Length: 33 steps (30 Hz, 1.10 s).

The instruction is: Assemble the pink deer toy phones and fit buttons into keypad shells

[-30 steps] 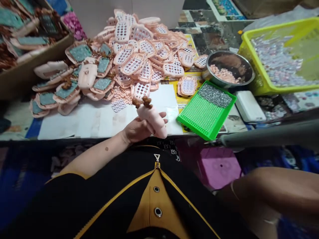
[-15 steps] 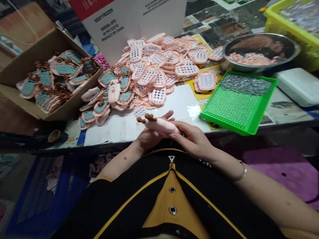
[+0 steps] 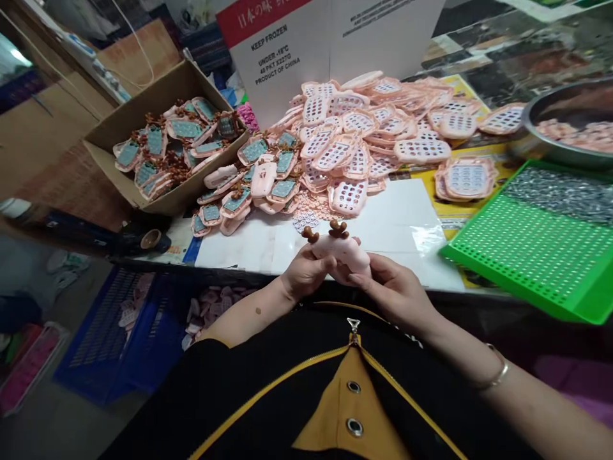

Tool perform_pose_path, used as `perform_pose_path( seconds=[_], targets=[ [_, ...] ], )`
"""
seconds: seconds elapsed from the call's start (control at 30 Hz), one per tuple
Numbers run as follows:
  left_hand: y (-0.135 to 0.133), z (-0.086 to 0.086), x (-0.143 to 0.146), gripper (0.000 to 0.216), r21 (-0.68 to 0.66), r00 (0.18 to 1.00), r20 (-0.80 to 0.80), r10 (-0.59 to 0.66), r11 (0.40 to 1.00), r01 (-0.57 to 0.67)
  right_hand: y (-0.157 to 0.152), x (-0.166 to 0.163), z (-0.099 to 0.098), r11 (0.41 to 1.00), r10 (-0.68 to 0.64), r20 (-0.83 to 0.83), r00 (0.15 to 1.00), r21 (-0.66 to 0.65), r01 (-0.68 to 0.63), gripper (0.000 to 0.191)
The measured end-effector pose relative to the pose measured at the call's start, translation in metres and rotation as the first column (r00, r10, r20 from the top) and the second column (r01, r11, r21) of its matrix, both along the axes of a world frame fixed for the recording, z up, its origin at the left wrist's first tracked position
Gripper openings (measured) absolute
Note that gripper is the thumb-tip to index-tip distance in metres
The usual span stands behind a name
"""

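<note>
Between my two hands is a pink plastic toy phone casing with two brown antler-like knobs on its upper edge. My left hand grips its left end, thumb on the near side. Fingers of my right hand close round its right end. The casing is held just above the table's front edge, its smooth pink back partly covered by fingers. Beyond it lie a scatter of small pink and white button pieces and several similar toys with teal screens.
A large heap of pink keypad shells covers the table's middle. At left stands a cardboard box of antlered toys. On the right are a green perforated tray with screws and a metal bowl. Blue crates sit below.
My view has swung left, so the table things appear farther right. The left hand, earlier open under the casing, now grips its left end, and the casing is turned with more of its back showing.
</note>
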<state>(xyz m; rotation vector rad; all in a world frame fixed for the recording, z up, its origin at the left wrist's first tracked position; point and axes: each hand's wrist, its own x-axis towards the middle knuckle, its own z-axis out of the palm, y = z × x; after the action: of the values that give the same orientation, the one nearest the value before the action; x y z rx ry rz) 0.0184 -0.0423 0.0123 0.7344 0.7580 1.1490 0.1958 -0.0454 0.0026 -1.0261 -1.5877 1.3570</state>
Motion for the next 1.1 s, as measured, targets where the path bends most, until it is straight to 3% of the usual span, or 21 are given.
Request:
perform_pose_path(
  seconds=[0.2,0.3,0.37,0.4,0.47,0.53,0.6,0.73,0.83,0.93,1.03,1.1],
  targets=[
    [-0.013,0.001,-0.022,0.056,-0.033,0.995,0.011,0.102,0.994,-0.102,0.000,-0.004,-0.004,0.968,0.184,-0.077,0.980,-0.156,-0.195,0.063],
    [-0.035,0.008,-0.075,0.059,-0.014,0.981,-0.133,0.143,0.989,-0.146,-0.005,0.004,-0.004,0.941,0.189,0.027,0.982,-0.292,-0.173,0.053],
    [-0.062,0.018,-0.123,0.060,-0.031,0.914,-0.387,0.123,0.989,-0.147,-0.007,0.010,-0.004,0.932,0.155,0.127,0.980,-0.347,-0.102,0.045],
    [-0.077,0.024,-0.147,0.057,-0.066,0.824,-0.561,0.077,0.988,-0.137,-0.008,0.013,-0.004,0.930,0.136,0.157,0.978,-0.362,-0.071,0.044],
    [-0.104,0.037,-0.188,0.053,-0.126,0.515,-0.856,-0.048,0.985,-0.119,-0.009,0.016,-0.003,0.921,0.104,0.187,0.977,-0.389,-0.024,0.042],
    [-0.119,0.047,-0.212,0.054,-0.065,0.228,-0.973,-0.017,0.977,-0.203,-0.010,0.015,-0.001,0.910,0.069,0.200,0.977,-0.414,0.021,0.040],
    [-0.117,0.049,-0.217,0.057,0.031,0.110,-0.992,0.056,0.976,-0.217,-0.009,0.011,0.001,0.897,0.028,0.214,0.977,-0.436,0.070,0.041],
    [-0.060,0.034,-0.196,0.065,0.307,0.171,-0.928,0.332,0.939,-0.154,-0.004,0.006,-0.001,0.890,0.019,0.193,0.981,-0.450,0.072,0.050],
    [0.007,0.031,-0.173,0.071,0.444,0.114,-0.885,0.452,0.891,-0.092,0.003,0.006,-0.006,0.879,0.070,0.149,0.986,-0.478,0.010,0.056],
    [0.068,0.045,-0.150,0.078,0.462,-0.096,-0.884,0.457,0.886,-0.039,0.007,0.004,-0.009,0.868,0.090,0.120,0.989,-0.496,-0.019,0.059],
    [0.108,0.061,-0.132,0.092,0.362,-0.367,-0.870,0.329,0.932,-0.024,0.011,-0.001,-0.009,0.852,0.079,0.091,0.993,-0.523,-0.020,0.065],
    [0.126,0.066,-0.123,0.100,0.276,-0.488,-0.844,0.224,0.961,-0.036,0.014,-0.003,-0.009,0.839,0.083,0.068,0.994,-0.544,-0.032,0.067]
  ],
)
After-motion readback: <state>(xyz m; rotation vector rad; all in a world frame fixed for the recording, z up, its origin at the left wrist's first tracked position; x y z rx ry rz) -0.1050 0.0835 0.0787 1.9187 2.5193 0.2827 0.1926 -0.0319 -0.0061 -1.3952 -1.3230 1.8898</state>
